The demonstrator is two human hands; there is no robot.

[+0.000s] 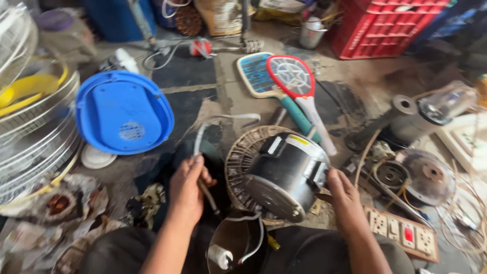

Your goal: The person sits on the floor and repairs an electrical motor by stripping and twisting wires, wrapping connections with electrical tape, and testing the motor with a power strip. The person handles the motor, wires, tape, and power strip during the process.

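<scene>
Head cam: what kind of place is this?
Likely a small fan or appliance repair workshop, work done on the floor: a black fan motor in hand, fan guards stacked beside, a power strip and loose parts around.

This is looking like a small repair workshop for fans and household electrics, with the work going on at floor level. Fan parts are lying all around on the stained concrete floor (355, 76): wire fan guards (30, 127) are stacking up on one side, a blue plastic cover (124, 111) is resting nearby, and a black fan motor (286, 175) is sitting in the middle. Two racket-shaped bug zappers (284, 81), a worn socket board (401, 231), loose motor coils (58, 203) and a red crate (385, 25) are crowding the rest.
</scene>
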